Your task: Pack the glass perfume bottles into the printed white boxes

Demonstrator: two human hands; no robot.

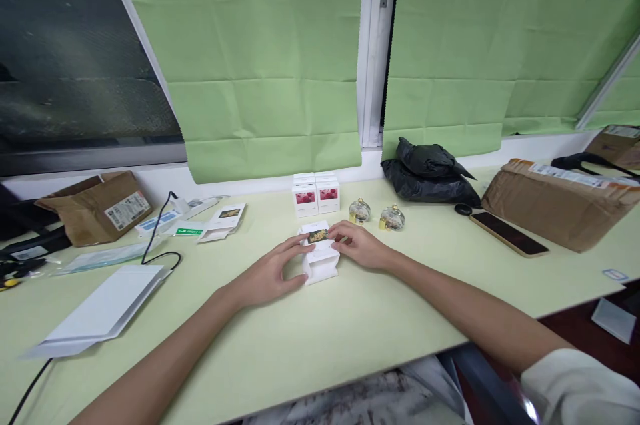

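A small white cardboard box (320, 269) with a yellow-and-dark picture on it lies on the table between my hands, its near end folded out as an opening. My left hand (273, 273) grips its left side, thumb at the lower corner and fingers along the upper edge. From the right, the bent fingers of my right hand (361, 246) hold the box beside the picture. Beyond it stand several white boxes with pink pictures (316, 195). Two round glass bottles with gold caps (359, 211) are to the right of those.
A flattened white box (223, 222) lies to the left, near a white envelope (103, 305), a black cable (157, 231) and an open brown carton (100, 208). Rightward are black plastic bags (429, 175), a phone (509, 233) and a taped brown parcel (560, 201).
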